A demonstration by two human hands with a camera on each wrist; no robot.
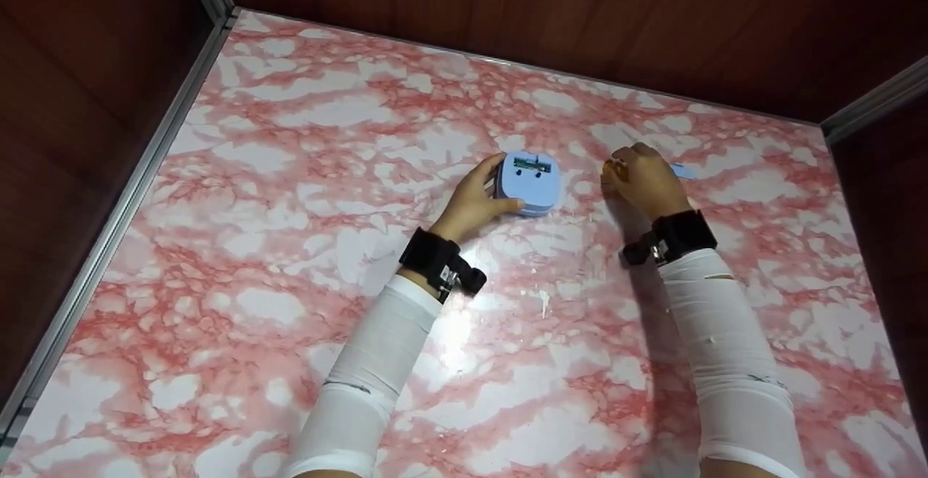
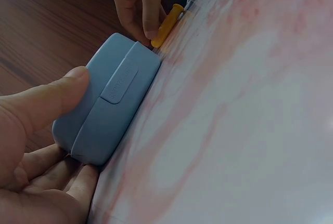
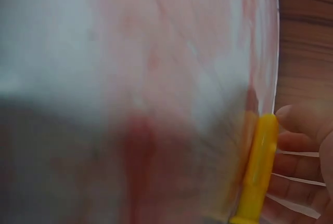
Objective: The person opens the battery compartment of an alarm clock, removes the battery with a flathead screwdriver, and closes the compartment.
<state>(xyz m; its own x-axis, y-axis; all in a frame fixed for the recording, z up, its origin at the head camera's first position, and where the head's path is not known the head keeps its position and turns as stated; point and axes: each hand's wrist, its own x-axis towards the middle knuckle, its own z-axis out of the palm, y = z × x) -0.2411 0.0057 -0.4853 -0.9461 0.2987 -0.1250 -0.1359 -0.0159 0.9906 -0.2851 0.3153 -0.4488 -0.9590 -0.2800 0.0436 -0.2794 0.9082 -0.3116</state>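
My left hand holds a light blue, rounded plastic case by its side, thumb on the near edge and fingers around the far side. A slot on its top shows a green circuit board, with two dark spots below. Raised lettering on the case's side is too faint to read in the left wrist view. To the right, my right hand grips a yellow-handled screwdriver lying low at the tabletop. Its thin metal shaft shows in the left wrist view; in the right wrist view only the yellow handle appears.
A small light blue flat piece lies just right of my right hand. Pink-and-white marbled tabletop spreads beneath everything. Dark wood panels with metal edging enclose the table at the back and both sides.
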